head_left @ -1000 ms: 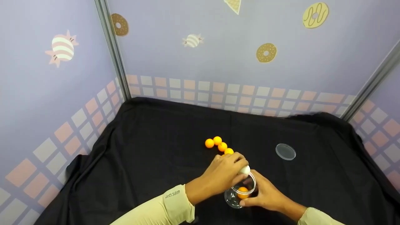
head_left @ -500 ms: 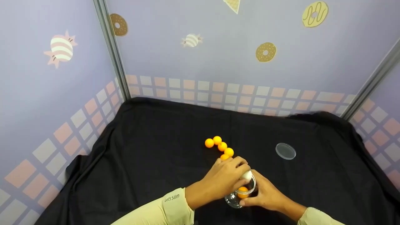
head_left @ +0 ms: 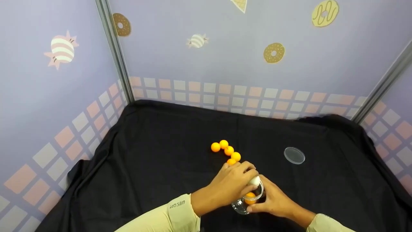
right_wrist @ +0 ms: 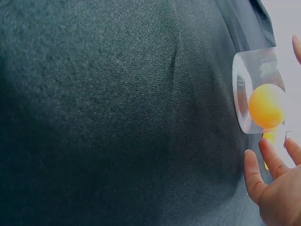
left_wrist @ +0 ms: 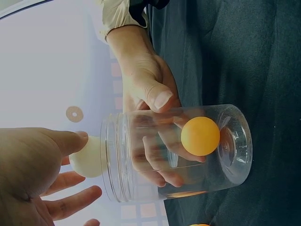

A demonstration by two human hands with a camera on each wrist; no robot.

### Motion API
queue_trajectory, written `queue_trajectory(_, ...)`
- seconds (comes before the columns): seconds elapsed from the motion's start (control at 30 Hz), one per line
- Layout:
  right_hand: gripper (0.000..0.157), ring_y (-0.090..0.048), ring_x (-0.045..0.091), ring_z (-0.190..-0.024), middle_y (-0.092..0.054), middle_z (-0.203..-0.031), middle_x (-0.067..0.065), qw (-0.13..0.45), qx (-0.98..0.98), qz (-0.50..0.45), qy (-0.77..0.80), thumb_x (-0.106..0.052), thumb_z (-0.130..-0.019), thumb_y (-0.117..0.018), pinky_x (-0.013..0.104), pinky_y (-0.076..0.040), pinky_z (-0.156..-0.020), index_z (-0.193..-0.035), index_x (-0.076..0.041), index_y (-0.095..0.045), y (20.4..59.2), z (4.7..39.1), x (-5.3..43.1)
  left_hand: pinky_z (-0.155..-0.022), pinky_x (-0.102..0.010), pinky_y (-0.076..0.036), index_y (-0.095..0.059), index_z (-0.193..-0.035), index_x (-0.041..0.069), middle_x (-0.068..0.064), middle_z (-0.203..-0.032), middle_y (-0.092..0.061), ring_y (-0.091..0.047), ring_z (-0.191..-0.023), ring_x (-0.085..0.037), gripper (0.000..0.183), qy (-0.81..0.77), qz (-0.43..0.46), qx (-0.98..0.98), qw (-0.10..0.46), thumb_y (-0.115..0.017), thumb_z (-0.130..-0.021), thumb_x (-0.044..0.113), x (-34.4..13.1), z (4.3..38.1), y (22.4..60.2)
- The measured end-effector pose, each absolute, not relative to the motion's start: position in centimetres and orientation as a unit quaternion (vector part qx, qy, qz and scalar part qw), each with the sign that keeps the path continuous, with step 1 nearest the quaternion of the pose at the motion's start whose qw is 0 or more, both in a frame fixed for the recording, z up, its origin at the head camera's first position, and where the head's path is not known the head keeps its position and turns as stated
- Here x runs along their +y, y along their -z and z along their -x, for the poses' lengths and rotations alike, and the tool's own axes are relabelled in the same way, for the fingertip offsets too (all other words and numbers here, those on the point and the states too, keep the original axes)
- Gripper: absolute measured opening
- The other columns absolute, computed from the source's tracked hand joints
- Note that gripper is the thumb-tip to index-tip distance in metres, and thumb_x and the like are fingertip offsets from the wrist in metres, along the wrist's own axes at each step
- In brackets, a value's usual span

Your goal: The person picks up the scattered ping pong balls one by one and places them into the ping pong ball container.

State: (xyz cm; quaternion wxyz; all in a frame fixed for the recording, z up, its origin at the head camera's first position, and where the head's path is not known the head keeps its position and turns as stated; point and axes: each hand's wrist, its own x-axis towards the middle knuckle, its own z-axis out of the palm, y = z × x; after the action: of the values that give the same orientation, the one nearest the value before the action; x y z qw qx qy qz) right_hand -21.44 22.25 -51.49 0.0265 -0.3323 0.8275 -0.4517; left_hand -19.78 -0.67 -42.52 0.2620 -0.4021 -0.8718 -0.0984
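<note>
My left hand (head_left: 230,182) pinches a white ping-pong ball (head_left: 254,181) between thumb and fingers, right at the mouth of a clear plastic jar (left_wrist: 221,174). Seen from the left wrist, the white ball (left_wrist: 87,157) touches or nearly touches the jar's rim. My right hand (head_left: 273,199) grips the jar from its right side, thumb on the near wall and fingers behind it. Inside the jar, near its bottom, is one orange ping-pong ball (left_wrist: 200,136). The jar stands on black cloth, its mouth partly hidden by my left hand in the head view.
Several orange ping-pong balls (head_left: 229,150) form a curved row on the black cloth (head_left: 167,151), just beyond my left hand. A round clear lid (head_left: 294,155) lies flat to the right. Patterned purple panels (head_left: 225,61) stand around the table's back and sides.
My left hand has shifted slightly toward the jar's mouth with the white ball, uncovering another orange ball in the row. My right hand and the jar have stayed in place.
</note>
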Motion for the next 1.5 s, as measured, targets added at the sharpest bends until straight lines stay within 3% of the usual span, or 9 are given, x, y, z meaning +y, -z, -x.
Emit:
queue_trajectory(0.9,0.089,-0.063,0.012,-0.113,-0.056,-0.134,0.0,0.026,0.833,0.341,0.435,-0.034,-0.072,-0.093,0.029,-0.054,-0.096,-0.147,-0.021,-0.046,51.39,21.47,22.26,-0.067,-0.023,-0.042,-0.07,-0.116,0.024,0.009,-0.118,-0.066,-0.066,-0.092,-0.009,0.031,0.099,0.398,-0.874,0.262,-0.072,-0.091,0.043,-0.78,19.66,42.65)
queue_trajectory(1.23,0.089,-0.065,0.015,-0.112,-0.055,-0.135,0.003,0.044,0.825,0.337,0.451,-0.028,-0.074,-0.092,0.032,-0.057,-0.093,-0.149,-0.021,-0.044,51.48,21.48,22.26,-0.068,-0.026,-0.043,-0.07,-0.118,0.024,0.008,-0.121,-0.065,-0.067,-0.094,-0.011,0.031,0.102,0.397,-0.879,0.244,-0.071,-0.092,0.042,-0.85,19.42,42.49)
queue_trajectory(1.5,0.088,-0.062,0.013,-0.118,-0.057,-0.137,-0.004,0.016,0.84,0.339,0.423,-0.038,-0.071,-0.092,0.027,-0.051,-0.101,-0.146,-0.026,-0.047,51.45,21.58,22.23,-0.068,-0.027,-0.044,-0.069,-0.119,0.025,0.009,-0.122,-0.065,-0.066,-0.095,-0.01,0.032,0.099,0.392,-0.882,0.241,-0.07,-0.094,0.044,-0.8,19.45,42.41)
